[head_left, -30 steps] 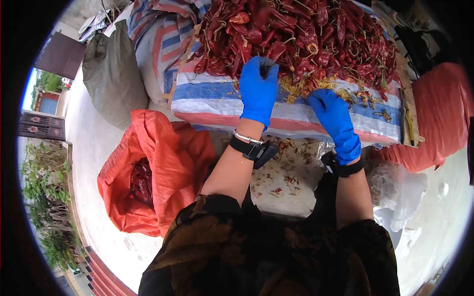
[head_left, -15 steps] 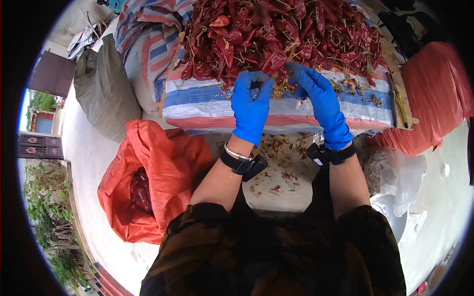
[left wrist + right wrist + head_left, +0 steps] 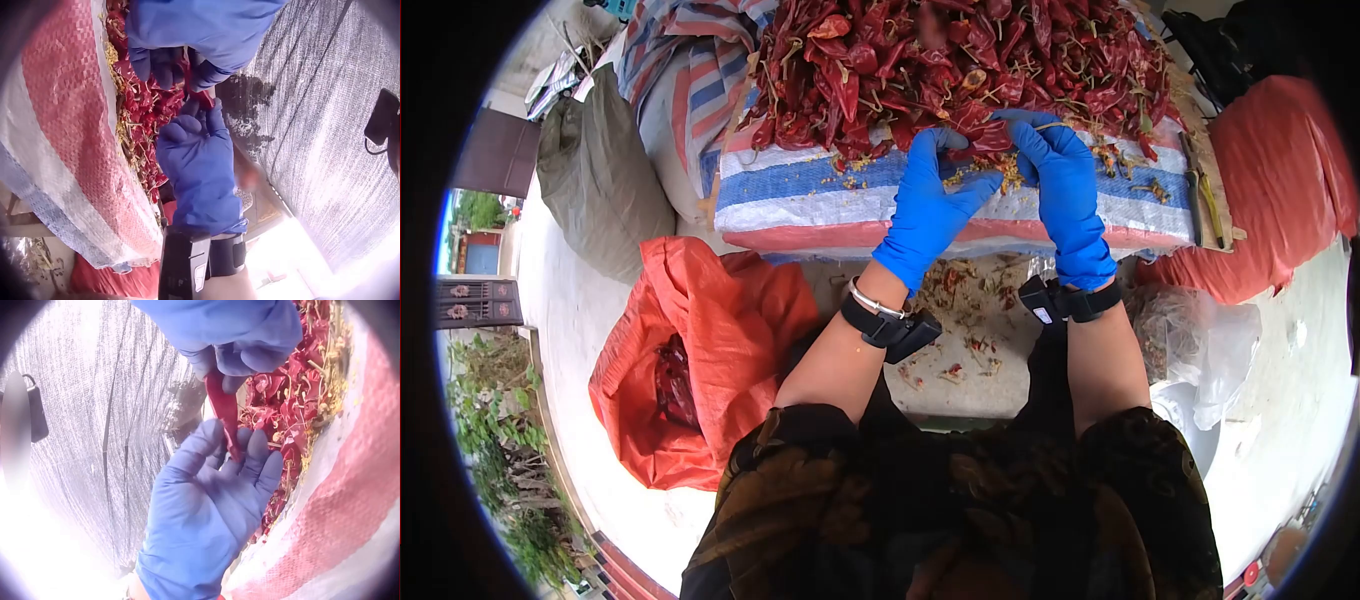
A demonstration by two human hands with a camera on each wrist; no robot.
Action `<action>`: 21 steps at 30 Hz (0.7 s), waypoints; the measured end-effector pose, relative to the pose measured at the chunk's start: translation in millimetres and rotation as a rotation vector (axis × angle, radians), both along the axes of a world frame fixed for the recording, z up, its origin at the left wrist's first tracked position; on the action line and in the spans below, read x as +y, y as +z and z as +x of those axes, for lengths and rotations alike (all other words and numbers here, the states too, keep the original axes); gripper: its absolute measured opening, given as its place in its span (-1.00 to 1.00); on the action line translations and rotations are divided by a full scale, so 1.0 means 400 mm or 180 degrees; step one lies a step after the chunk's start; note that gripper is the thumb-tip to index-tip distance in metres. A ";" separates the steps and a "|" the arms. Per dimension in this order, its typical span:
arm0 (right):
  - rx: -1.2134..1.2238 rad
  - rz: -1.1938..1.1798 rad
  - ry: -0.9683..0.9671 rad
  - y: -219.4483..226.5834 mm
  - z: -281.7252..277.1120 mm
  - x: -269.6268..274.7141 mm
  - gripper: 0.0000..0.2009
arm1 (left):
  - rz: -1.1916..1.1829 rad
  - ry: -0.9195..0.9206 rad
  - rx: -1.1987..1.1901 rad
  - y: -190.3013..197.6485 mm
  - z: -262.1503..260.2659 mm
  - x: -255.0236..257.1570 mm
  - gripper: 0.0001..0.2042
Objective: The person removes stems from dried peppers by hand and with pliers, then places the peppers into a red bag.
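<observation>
Blue gloves cover both hands, which meet over the near edge of a large heap of dried red chili peppers [image 3: 960, 60]. My right hand [image 3: 1060, 165] pinches one dried chili pepper [image 3: 220, 403] between thumb and fingers. Below it in the right wrist view, my left hand [image 3: 209, 500] has its palm turned up, and the lower end of the pepper lies between its loosely spread thumb and fingers. The head view shows the left thumb well apart from the forefinger. Yellow seeds [image 3: 1010, 175] are scattered under the hands.
The heap lies on a striped woven sheet [image 3: 800, 195] over a raised surface. An open red sack [image 3: 730, 340] with dried chilies stands at left, a grey-green sack [image 3: 595, 180] behind it. At right are a full red sack [image 3: 1280, 190] and clear plastic bags [image 3: 1215, 350].
The left hand has drawn back from the heap and spread its thumb and fingers. The right hand has come up to the heap's edge, and the two hands now meet at one chili pepper.
</observation>
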State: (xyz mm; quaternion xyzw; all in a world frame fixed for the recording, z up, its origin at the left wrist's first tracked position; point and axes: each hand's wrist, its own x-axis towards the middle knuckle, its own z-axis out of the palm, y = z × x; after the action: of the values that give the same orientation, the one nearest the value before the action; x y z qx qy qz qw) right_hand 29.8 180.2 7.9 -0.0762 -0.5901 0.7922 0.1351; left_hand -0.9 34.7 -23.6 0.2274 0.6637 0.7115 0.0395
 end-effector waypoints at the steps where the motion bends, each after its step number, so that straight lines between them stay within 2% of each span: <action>1: -0.0002 0.0196 -0.0090 0.000 0.002 -0.008 -0.83 | -0.0401 0.0430 0.0671 0.020 0.014 0.008 -0.60; 2: -0.0004 0.0390 -0.0179 -0.001 0.005 -0.015 -0.84 | -0.0808 0.0859 0.1340 0.037 0.023 0.011 -0.52; 3: -0.0013 0.0383 -0.0167 -0.004 0.007 -0.020 -0.84 | -0.0819 0.0867 0.1331 0.046 0.025 0.007 -0.52; 5: -0.0092 0.0344 0.0079 -0.012 0.008 -0.030 -0.85 | -0.2248 0.0960 0.2324 0.057 0.025 -0.002 -0.46; 6: -0.0093 0.0340 0.0089 -0.019 0.006 -0.031 -0.85 | -0.2044 0.1050 0.2406 0.040 0.019 0.000 -0.62; 7: 0.0096 0.0550 0.0034 -0.029 0.004 -0.030 -0.87 | -0.2050 0.1055 0.2403 0.025 0.015 -0.001 -0.62; 9: 0.0283 0.0761 -0.0021 -0.031 0.004 -0.034 -0.88 | -0.1662 0.0580 0.1568 0.010 0.012 -0.002 -0.73; 12: 0.0257 0.0694 -0.0151 -0.022 0.007 -0.040 -0.90 | -0.1988 0.0838 0.1955 0.021 0.016 -0.002 -0.84; 14: 0.0095 0.1428 -0.0322 -0.029 0.006 -0.036 -0.89 | -0.1931 0.0782 0.1918 0.032 0.022 -0.005 -0.85; 15: 0.0093 0.1428 -0.0326 -0.022 0.009 -0.036 -0.89 | -0.1873 0.0721 0.1886 0.034 0.024 -0.007 -0.85; 16: -0.0053 0.0901 -0.0153 -0.009 0.015 -0.033 -0.87 | -0.1871 0.0709 0.1890 0.028 0.020 -0.008 -0.85; 17: -0.0195 0.0373 0.0017 -0.001 0.019 -0.030 -0.86 | -0.1458 0.0648 0.1992 0.015 0.014 -0.009 -0.84; 18: -0.0197 0.0373 0.0002 0.000 0.021 -0.025 -0.86 | -0.1043 0.0586 0.2082 0.006 0.011 -0.010 -0.82; 20: -0.0625 -0.0294 0.0380 -0.001 0.022 -0.013 -0.84 | -0.0887 0.0515 0.2064 -0.012 0.007 -0.014 -0.81; 21: -0.0624 -0.0298 0.0369 -0.006 0.023 -0.009 -0.84 | -0.0736 0.0462 0.2046 -0.005 0.008 -0.014 -0.80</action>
State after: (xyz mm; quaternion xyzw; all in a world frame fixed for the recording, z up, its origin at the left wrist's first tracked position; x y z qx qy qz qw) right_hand 39.1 176.6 5.3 -0.1254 -0.5663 0.8142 0.0271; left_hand 2.2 29.3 -25.6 0.3861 0.7328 0.5247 -0.1968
